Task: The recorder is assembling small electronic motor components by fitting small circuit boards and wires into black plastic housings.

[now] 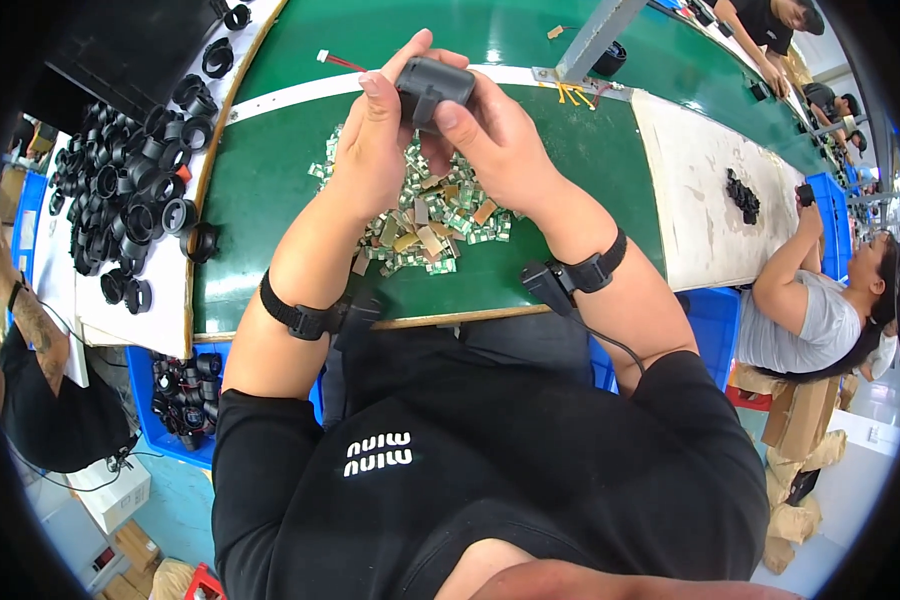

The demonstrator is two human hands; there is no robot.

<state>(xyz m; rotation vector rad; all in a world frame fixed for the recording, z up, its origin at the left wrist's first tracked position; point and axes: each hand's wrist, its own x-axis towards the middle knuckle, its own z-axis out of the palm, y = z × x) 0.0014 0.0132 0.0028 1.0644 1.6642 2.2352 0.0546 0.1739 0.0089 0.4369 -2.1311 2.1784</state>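
Note:
Up over the green table, both my hands grip a black rounded plastic housing [438,82] with a short stem-like part on its near side. My left hand [370,145] holds its left side, fingers behind it. On the right side, my right hand [505,140] is wrapped round it, the thumb pressed on the front. A thin red cable with a white connector [324,57] sticks out to the left past my left fingers. Below my hands lies a loose pile of small green circuit boards [425,235], with some tan and grey pieces among them. The fingers behind the housing are partly hidden.
Many black plastic rings [120,190] cover the white table at left. A blue bin [150,400] below holds black parts. A metal post [595,40] rises at the far side. Small black parts [741,196] lie on the right board. Co-workers sit on both sides.

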